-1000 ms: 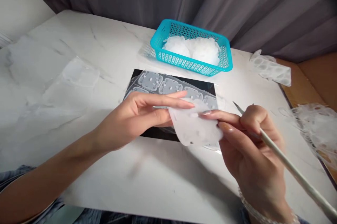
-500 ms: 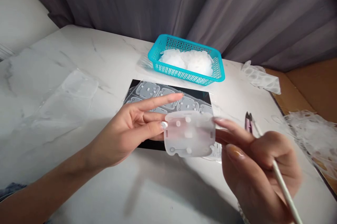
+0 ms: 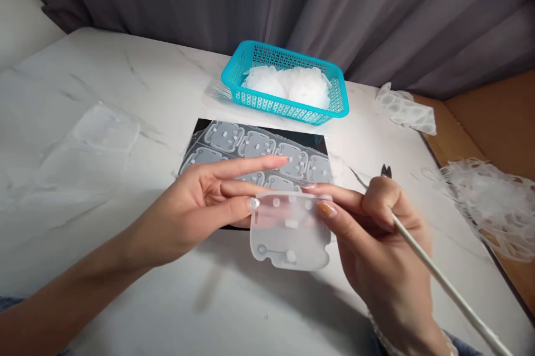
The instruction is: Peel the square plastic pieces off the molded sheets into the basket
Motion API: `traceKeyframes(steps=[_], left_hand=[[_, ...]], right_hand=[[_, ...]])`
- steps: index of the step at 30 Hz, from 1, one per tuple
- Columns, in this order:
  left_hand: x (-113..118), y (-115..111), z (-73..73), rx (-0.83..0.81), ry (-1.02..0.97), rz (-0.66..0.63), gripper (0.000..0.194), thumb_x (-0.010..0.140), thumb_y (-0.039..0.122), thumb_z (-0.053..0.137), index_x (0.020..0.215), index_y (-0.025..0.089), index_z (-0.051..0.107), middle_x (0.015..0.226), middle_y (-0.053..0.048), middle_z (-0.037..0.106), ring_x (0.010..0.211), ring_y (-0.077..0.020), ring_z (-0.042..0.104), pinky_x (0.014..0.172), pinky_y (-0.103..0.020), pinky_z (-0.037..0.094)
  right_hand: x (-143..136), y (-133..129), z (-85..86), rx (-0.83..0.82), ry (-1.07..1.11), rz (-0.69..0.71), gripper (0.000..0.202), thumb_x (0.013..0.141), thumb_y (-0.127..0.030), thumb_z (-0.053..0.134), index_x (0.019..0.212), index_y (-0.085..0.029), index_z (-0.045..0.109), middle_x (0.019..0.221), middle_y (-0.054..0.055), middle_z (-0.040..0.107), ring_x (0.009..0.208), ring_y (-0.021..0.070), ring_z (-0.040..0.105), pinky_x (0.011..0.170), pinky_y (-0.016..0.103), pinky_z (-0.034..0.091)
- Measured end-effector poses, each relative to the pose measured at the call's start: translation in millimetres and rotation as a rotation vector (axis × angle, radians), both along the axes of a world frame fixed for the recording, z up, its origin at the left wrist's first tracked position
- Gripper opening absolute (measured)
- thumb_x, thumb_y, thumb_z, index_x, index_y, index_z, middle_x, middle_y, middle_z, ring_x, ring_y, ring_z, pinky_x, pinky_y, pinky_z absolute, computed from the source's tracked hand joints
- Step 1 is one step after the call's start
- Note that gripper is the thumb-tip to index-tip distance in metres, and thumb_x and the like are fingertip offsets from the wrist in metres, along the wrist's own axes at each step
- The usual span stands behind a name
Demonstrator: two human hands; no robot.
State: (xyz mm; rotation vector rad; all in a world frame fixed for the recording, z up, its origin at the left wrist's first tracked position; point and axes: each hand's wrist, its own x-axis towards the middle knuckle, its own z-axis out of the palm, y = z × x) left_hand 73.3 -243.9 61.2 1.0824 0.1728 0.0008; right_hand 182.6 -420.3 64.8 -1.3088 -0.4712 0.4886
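Note:
Between my hands is a translucent white silicone pad [image 3: 290, 239] with notched edges, small slots and raised bumps. My left hand [image 3: 200, 208] pinches its left edge between thumb and fingers, index finger stretched out. At the pad's upper right, the thumb and index finger of my right hand [image 3: 376, 233] grip it too. Tucked in that same hand is a thin white-handled tool [image 3: 438, 278] with a slim pointed dark tip. Behind the pad, a sheet of similar pads [image 3: 257, 147] lies on a black mat [image 3: 313, 144], partly hidden by my hands.
A turquoise basket [image 3: 288, 113] holding piles of white translucent pieces stands at the back. Cut-out scrap webbing [image 3: 493, 205] is heaped at right by a cardboard box [image 3: 489, 116]. Clear film [image 3: 96, 144] lies at left. Dark-tipped snippers [image 3: 386, 170] show behind my right hand.
My right hand has moved left and closed its thumb and index finger on the pad's upper right. The pad has tilted and sits slightly lower in view. My left hand keeps its hold.

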Motion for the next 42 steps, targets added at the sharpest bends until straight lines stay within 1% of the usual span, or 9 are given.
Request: traceKeyframes(steps=[4, 9, 15, 25, 28, 31, 34, 37, 42], left_hand=[[1.4, -0.9, -0.5, -0.054, 0.001, 0.0, 0.042, 0.094, 0.012, 0.058, 0.13, 0.034, 0.063, 0.112, -0.002, 0.075, 0.102, -0.0196, 0.072, 0.091, -0.026, 0.057], [0.5, -1.2, 1.5, -0.101, -0.009, 0.012, 0.044, 0.092, 0.011, 0.06, 0.132, 0.031, 0.062, 0.105, -0.003, 0.078, 0.1, -0.02, 0.073, 0.089, -0.029, 0.059], [-0.2, 0.9, 1.3, -0.112, -0.016, 0.027, 0.045, 0.092, 0.011, 0.059, 0.134, 0.028, 0.06, 0.114, -0.006, 0.074, 0.106, -0.0224, 0.07, 0.096, -0.034, 0.056], [6.1, 0.9, 1.5, -0.147, 0.025, 0.056, 0.054, 0.091, 0.007, 0.057, 0.143, 0.015, 0.048, 0.113, -0.012, 0.074, 0.106, -0.0216, 0.07, 0.096, -0.032, 0.055], [6.7, -1.4, -0.5, -0.127, 0.072, 0.014, 0.061, 0.09, 0.013, 0.061, 0.148, 0.014, 0.041, 0.113, -0.014, 0.074, 0.105, -0.0216, 0.071, 0.093, -0.031, 0.056], [6.7, -7.4, -8.5, -0.068, 0.175, -0.085, 0.075, 0.085, 0.021, 0.069, 0.151, 0.012, 0.034, 0.111, -0.017, 0.074, 0.101, -0.0242, 0.072, 0.088, -0.033, 0.059], [9.3, -11.9, -21.7, 0.029, 0.23, -0.135, 0.074, 0.085, 0.023, 0.067, 0.151, 0.011, 0.034, 0.105, -0.016, 0.075, 0.096, -0.0249, 0.074, 0.089, -0.037, 0.058], [12.9, -10.3, -34.6, 0.107, 0.222, -0.092, 0.065, 0.087, 0.024, 0.06, 0.147, 0.01, 0.04, 0.1, -0.014, 0.075, 0.092, -0.0235, 0.074, 0.088, -0.037, 0.059], [16.8, -0.4, -46.1, 0.404, 0.098, 0.021, 0.048, 0.09, 0.027, 0.049, 0.134, 0.009, 0.051, 0.098, -0.014, 0.073, 0.089, -0.0216, 0.074, 0.08, -0.034, 0.061]], right_hand=[[1.5, -3.1, -1.1, -0.043, 0.0, -0.011, 0.044, 0.084, -0.015, 0.074, 0.068, -0.024, 0.034, 0.095, -0.002, 0.079, 0.087, 0.0162, 0.074, 0.054, 0.021, 0.053], [6.1, -5.0, -5.0, -0.076, -0.005, -0.073, 0.045, 0.082, -0.017, 0.076, 0.067, -0.024, 0.034, 0.093, -0.001, 0.079, 0.088, 0.0164, 0.074, 0.059, 0.022, 0.054], [9.1, -0.8, -7.7, -0.073, -0.011, -0.139, 0.047, 0.081, -0.017, 0.077, 0.065, -0.023, 0.034, 0.087, -0.002, 0.078, 0.089, 0.0162, 0.073, 0.059, 0.021, 0.053], [10.1, 2.7, -6.3, -0.05, 0.039, -0.147, 0.047, 0.079, -0.017, 0.077, 0.062, -0.022, 0.033, 0.087, 0.001, 0.077, 0.072, 0.0143, 0.069, 0.046, 0.02, 0.047], [13.2, 2.5, -8.4, -0.042, 0.037, -0.166, 0.048, 0.077, -0.018, 0.079, 0.062, -0.021, 0.033, 0.088, 0.002, 0.077, 0.065, 0.0121, 0.066, 0.044, 0.019, 0.046], [28.1, 4.3, -11.4, -0.054, -0.038, -0.26, 0.048, 0.076, -0.022, 0.079, 0.062, -0.021, 0.033, 0.097, 0.006, 0.077, 0.074, 0.0145, 0.068, 0.044, 0.018, 0.048], [63.1, 21.7, -7.8, -0.059, -0.208, -0.325, 0.045, 0.077, -0.028, 0.077, 0.064, -0.021, 0.035, 0.106, 0.009, 0.074, 0.094, 0.0213, 0.07, 0.047, 0.02, 0.052], [109.1, 63.2, 5.2, -0.065, -0.387, -0.32, 0.041, 0.078, -0.036, 0.071, 0.065, -0.023, 0.035, 0.104, 0.009, 0.072, 0.104, 0.0245, 0.068, 0.055, 0.024, 0.057], [168.3, 137.2, 17.6, -0.184, -0.476, -0.173, 0.028, 0.083, -0.037, 0.057, 0.067, -0.023, 0.039, 0.087, 0.003, 0.064, 0.109, 0.0272, 0.066, 0.072, 0.039, 0.061]])
